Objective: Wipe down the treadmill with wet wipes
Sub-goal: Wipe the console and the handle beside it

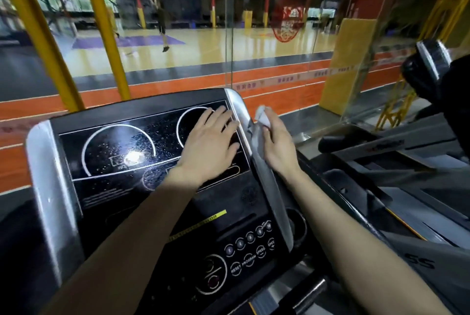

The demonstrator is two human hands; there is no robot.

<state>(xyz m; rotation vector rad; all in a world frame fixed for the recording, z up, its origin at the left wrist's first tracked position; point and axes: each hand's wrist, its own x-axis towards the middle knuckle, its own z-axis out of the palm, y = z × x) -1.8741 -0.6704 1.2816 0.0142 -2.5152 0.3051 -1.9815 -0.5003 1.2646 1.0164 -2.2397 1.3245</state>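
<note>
Forearms (127, 251) are spanning console from 6 o'clock, L hand (211, 142) lying flat, fingers spread on treadmill display (114, 147), prob. bracing, while R hand (276, 136) at console's 2 o'clock is pinching wet wipe (260, 115) against silver side trim (269, 187).
</note>
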